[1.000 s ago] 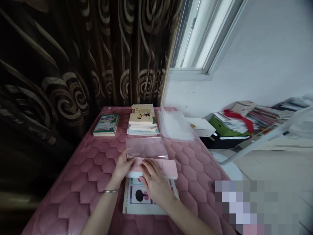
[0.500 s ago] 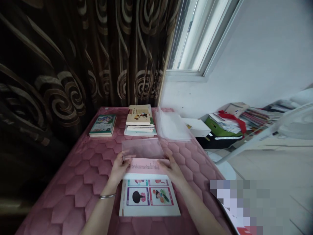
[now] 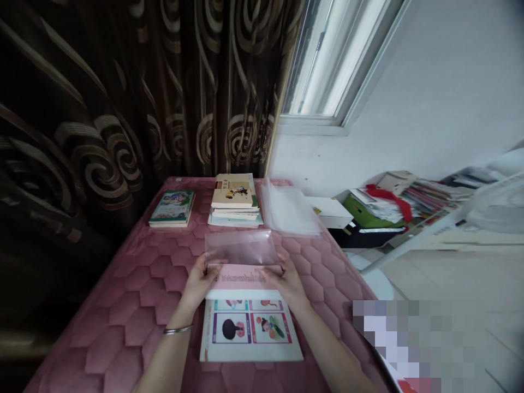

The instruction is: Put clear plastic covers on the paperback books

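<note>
In front of me on the pink quilted surface lies an open picture book [image 3: 251, 352], its lower page showing colourful framed drawings. Its pink cover leaf [image 3: 241, 278], printed with small text, is lifted at the far side. My left hand [image 3: 202, 277] grips that leaf by its left edge, thumb on top. At the right edge my right hand [image 3: 289, 279] does the same. A clear plastic book cover [image 3: 239, 245] reaches out beyond the leaf, between both hands. Fingers under the leaf are partly hidden, seen dimly through the plastic.
Farther off stand a stack of books [image 3: 233, 199] and a green-edged book [image 3: 172, 208] on the left. Several clear plastic covers [image 3: 289, 210] lie at the right edge. Beyond that edge are a white box [image 3: 329, 212], a green bin [image 3: 354, 210] with papers, and a white fan [image 3: 429, 224].
The clear plastic cover has shifted slightly and now catches more light. Both hands keep their hold on the pink leaf, almost unmoved.
</note>
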The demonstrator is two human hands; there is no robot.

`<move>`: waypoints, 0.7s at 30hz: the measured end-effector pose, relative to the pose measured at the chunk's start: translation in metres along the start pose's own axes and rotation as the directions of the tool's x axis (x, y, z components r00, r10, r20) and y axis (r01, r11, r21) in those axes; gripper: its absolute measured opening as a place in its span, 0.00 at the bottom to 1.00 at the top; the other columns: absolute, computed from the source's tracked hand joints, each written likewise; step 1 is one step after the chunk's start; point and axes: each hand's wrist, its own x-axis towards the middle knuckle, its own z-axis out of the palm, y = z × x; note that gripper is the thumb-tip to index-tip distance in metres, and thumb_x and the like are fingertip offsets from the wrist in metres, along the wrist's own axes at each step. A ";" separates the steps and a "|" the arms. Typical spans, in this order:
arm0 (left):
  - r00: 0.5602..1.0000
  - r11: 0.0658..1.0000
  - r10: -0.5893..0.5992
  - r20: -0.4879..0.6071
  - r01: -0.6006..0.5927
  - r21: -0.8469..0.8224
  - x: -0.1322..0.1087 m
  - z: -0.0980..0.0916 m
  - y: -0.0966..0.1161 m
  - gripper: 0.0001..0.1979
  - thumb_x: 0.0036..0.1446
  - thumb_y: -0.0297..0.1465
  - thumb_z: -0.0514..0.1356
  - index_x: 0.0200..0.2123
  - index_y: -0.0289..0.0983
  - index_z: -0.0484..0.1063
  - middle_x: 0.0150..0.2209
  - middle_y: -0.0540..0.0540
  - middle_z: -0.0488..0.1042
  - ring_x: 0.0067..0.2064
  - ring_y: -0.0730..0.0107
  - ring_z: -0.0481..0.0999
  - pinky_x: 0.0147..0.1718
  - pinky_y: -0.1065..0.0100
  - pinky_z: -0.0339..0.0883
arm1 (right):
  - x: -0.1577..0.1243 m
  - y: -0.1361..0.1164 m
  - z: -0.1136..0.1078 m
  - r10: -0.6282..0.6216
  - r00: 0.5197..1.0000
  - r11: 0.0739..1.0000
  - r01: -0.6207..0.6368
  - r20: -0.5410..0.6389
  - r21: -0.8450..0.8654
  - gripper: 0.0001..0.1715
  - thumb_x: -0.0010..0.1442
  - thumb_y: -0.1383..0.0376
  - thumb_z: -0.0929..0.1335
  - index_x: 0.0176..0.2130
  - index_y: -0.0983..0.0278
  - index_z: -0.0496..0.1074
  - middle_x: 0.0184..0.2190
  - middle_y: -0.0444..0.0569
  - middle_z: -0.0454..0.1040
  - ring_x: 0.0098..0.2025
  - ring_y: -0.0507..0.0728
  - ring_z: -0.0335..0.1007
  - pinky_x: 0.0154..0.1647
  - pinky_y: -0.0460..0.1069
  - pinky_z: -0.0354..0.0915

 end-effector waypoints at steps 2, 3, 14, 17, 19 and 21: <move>1.000 0.999 0.013 0.001 -0.013 0.035 -0.002 0.000 0.004 0.28 0.48 0.40 0.67 0.50 0.37 0.64 0.42 0.41 0.78 0.41 0.62 0.77 0.38 0.67 0.67 | -0.001 -0.002 0.000 0.003 1.000 1.000 -0.003 -0.005 -0.020 0.43 0.39 0.58 0.76 0.52 0.66 0.63 0.26 0.40 0.72 0.30 0.56 0.71 0.31 0.50 0.67; 1.000 0.998 0.029 -0.005 -0.029 0.052 -0.003 0.000 0.006 0.28 0.47 0.39 0.67 0.50 0.37 0.65 0.44 0.42 0.77 0.43 0.61 0.76 0.40 0.67 0.67 | -0.001 -0.003 0.000 0.006 1.000 1.000 -0.006 -0.005 -0.025 0.44 0.40 0.58 0.76 0.53 0.66 0.63 0.25 0.39 0.71 0.29 0.56 0.70 0.30 0.49 0.66; 0.980 0.998 0.046 -0.196 -0.036 0.054 -0.003 0.008 -0.006 0.25 0.44 0.37 0.68 0.45 0.38 0.67 0.32 0.52 0.72 0.32 0.71 0.71 0.33 0.72 0.63 | -0.005 -0.015 -0.007 0.162 0.987 0.964 -0.160 0.006 0.213 0.29 0.42 0.55 0.74 0.43 0.66 0.73 0.27 0.45 0.75 0.29 0.57 0.69 0.29 0.49 0.65; 0.966 0.993 0.077 -0.246 -0.053 0.103 -0.003 0.010 -0.009 0.23 0.44 0.36 0.67 0.44 0.38 0.68 0.34 0.51 0.72 0.34 0.71 0.70 0.35 0.71 0.63 | -0.003 -0.015 -0.008 0.176 0.984 0.948 -0.171 0.007 0.267 0.29 0.41 0.57 0.75 0.43 0.66 0.74 0.25 0.43 0.74 0.27 0.55 0.68 0.28 0.49 0.64; 0.964 0.992 0.083 -0.254 -0.056 0.111 -0.003 0.010 -0.012 0.22 0.45 0.37 0.67 0.44 0.38 0.68 0.35 0.50 0.72 0.34 0.70 0.71 0.36 0.70 0.64 | -0.002 -0.013 -0.008 0.174 0.985 0.948 -0.165 -0.010 0.273 0.30 0.40 0.56 0.75 0.43 0.66 0.74 0.23 0.41 0.72 0.26 0.54 0.67 0.29 0.49 0.64; 0.962 0.993 0.091 -0.258 -0.069 0.093 -0.003 0.011 -0.014 0.22 0.46 0.37 0.67 0.44 0.38 0.69 0.35 0.50 0.73 0.35 0.69 0.72 0.38 0.69 0.64 | 0.000 -0.012 -0.007 0.167 0.986 0.953 -0.157 -0.017 0.261 0.32 0.39 0.55 0.75 0.43 0.66 0.74 0.24 0.41 0.72 0.28 0.54 0.67 0.31 0.49 0.64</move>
